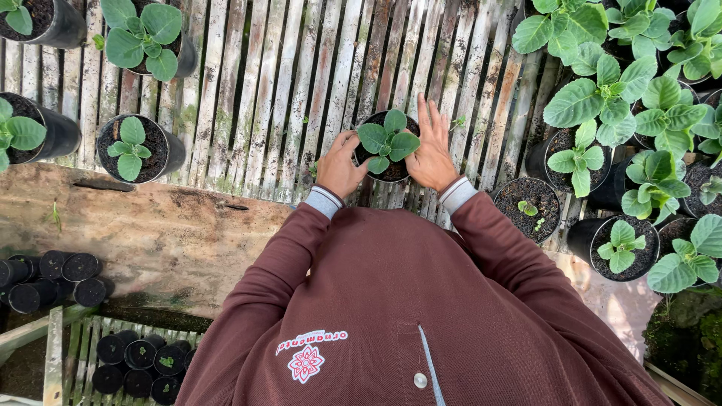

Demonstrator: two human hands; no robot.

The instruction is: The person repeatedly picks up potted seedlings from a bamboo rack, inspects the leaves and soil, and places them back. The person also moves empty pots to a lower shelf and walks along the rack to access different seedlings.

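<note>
Both hands were at one small black pot (387, 150) that stood on the slatted bamboo table (278, 90), just in front of the person's chest. The left hand (340, 167) curled against the pot's left side with the fingers bent in, and the right hand (431, 150) lay flat against its right side with the fingers stretched up past the rim; together they cupped the pot between them rather than lifting it, and neither grip was clenched around anything else. A young green seedling (387, 141) with broad rounded leaves stood upright in the pot's dark soil, so planting looked done for this one, and what seemed left was settling it into its place on the slats. To the right stood a crowded group of potted plants (609, 98), several taller and leafier, with one pot near the right sleeve showing only tiny sprouts (529, 209). To the left, well apart, stood a few more potted seedlings (131, 146). Lower left, beyond a worn wooden board (150, 233), sat clusters of small black pots (53, 280), most showing no plant. The open slats around the held pot suggested that the arranging was only partly through.
</note>
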